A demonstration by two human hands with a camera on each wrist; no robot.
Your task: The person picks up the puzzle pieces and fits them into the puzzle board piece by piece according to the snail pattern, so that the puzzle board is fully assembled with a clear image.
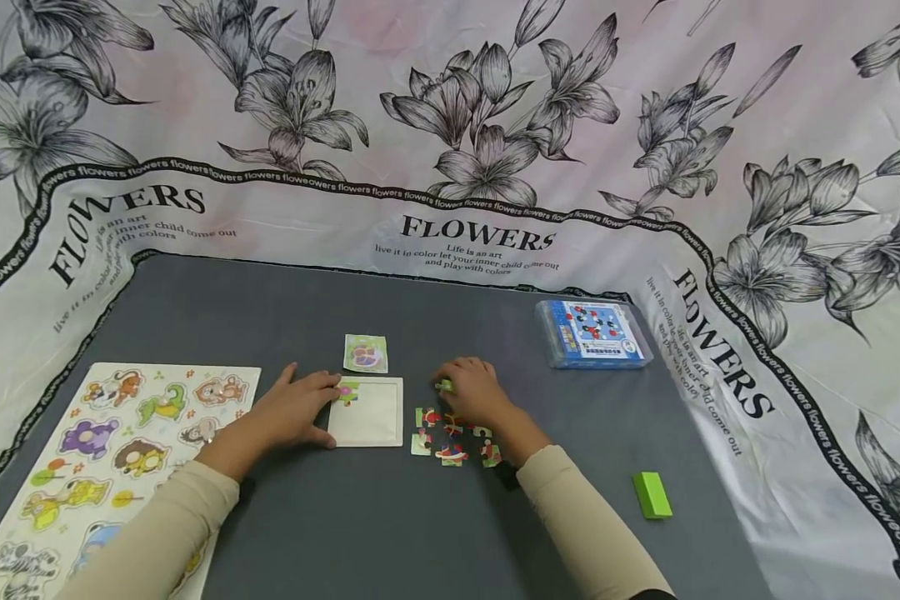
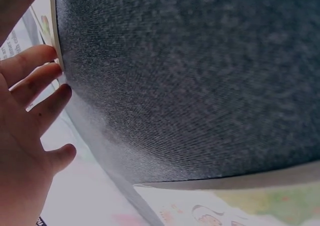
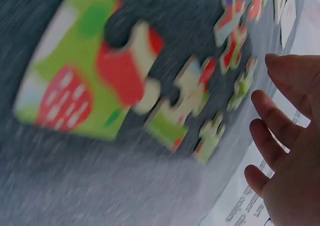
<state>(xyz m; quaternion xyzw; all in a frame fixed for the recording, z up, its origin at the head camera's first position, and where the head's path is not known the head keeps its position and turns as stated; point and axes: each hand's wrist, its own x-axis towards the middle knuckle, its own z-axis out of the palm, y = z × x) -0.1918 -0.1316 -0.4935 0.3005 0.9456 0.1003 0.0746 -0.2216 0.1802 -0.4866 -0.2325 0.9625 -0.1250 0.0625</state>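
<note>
The fingers of the right hand (image 1: 477, 393) bend at a green puzzle piece (image 1: 445, 385) (pinched or merely touched, I cannot tell). Leftward, across a gap, lies the white tray (image 1: 371, 421). The left hand (image 1: 288, 410), nearer it, touches its left edge with fairly straight fingers. The right hand partly hides the loose pieces (image 1: 452, 455).

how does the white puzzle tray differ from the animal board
The puzzle tray is much smaller than the animal board. The tray is mostly plain inside; the board carries many animal pictures. The left hand touches the tray; the left sleeve crosses over the board. Both lie on the gray table.
</note>
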